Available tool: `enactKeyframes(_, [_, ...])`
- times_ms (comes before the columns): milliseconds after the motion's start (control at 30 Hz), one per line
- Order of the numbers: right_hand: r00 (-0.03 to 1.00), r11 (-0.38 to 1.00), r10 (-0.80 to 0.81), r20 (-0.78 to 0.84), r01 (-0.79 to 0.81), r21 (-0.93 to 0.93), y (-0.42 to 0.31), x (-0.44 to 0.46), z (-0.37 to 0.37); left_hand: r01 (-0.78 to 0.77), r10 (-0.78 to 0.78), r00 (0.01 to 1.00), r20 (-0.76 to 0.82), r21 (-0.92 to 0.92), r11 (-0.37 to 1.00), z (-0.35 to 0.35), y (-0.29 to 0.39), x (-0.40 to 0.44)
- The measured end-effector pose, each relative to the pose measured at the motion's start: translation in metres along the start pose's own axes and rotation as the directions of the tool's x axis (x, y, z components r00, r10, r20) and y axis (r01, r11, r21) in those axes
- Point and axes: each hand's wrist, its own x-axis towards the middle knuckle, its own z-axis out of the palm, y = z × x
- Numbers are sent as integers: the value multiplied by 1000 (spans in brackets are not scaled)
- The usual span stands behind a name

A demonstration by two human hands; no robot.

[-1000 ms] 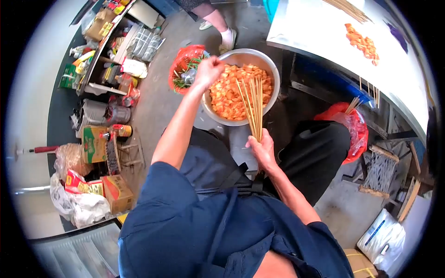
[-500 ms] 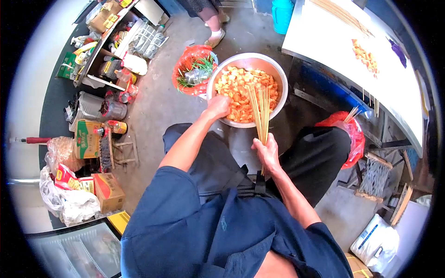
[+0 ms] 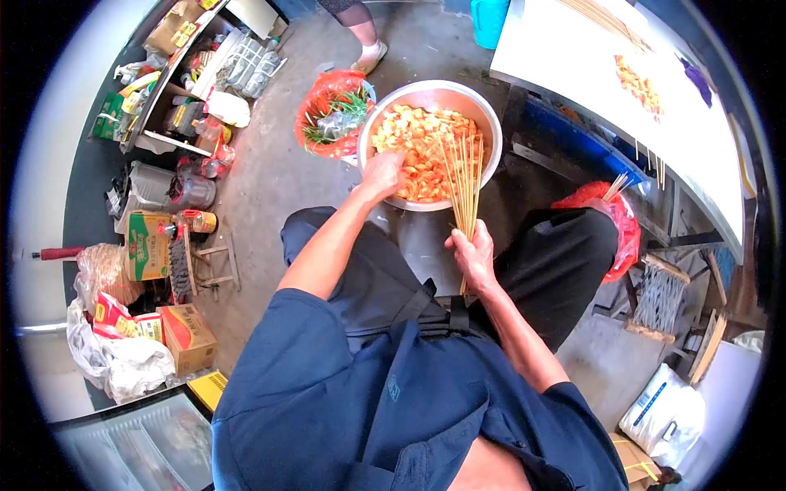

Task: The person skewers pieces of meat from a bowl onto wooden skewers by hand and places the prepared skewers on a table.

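Note:
A wide metal basin point(image 3: 494, 161) stands on the floor between my knees, filled with orange-coated food chunks point(image 3: 422, 135). My left hand point(image 3: 383, 176) is closed at the basin's near left rim, its fingers curled over the inside. Whether they pinch a chunk or the rim is hidden. Wrapped in my right hand point(image 3: 474, 250) is a bundle of thin wooden skewers point(image 3: 464, 184). Their upper ends fan out over the right part of the basin, and the lower ends point toward my lap.
Just left of the basin sits a red plastic bag point(image 3: 318, 102) with green stalks. A white table point(image 3: 565, 61) at the right bears skewers and orange pieces. Another red bag point(image 3: 626, 237) with sticks is by my right knee. A person's foot point(image 3: 370, 57) shows beyond; cluttered shelves point(image 3: 176, 90) line the left.
The view has shifted slightly, and the skewer tips are spread wider apart. My left hand stays at the basin rim. One of the other person's feet is no longer visible.

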Motion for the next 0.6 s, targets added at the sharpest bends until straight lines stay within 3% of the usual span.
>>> enactKeyframes(133, [1000,1000,22,6,-22,-12,1,0,0,-90,87,995,-49,-63,994,8,7,12])
enactKeyframes(333, [1000,1000,11,-14,-11,-28,10,-1,-4,-152,159,976,151,-57,987,27,12,31])
enactKeyframes(433, [999,999,42,-1,-42,3,2,-5,-4,-199,210,974,81,-123,972,35,4,34])
enactKeyframes(500, [995,987,93,47,-99,129,-5,-6,-3,-206,217,973,77,-125,971,36,2,32])
enactKeyframes(567, [993,976,103,59,-112,184,-3,-5,-3,-87,105,994,42,-313,946,34,4,29])
enactKeyframes(600, [991,963,110,71,-124,239,-2,-5,-3,-86,105,994,44,-313,946,24,13,25])
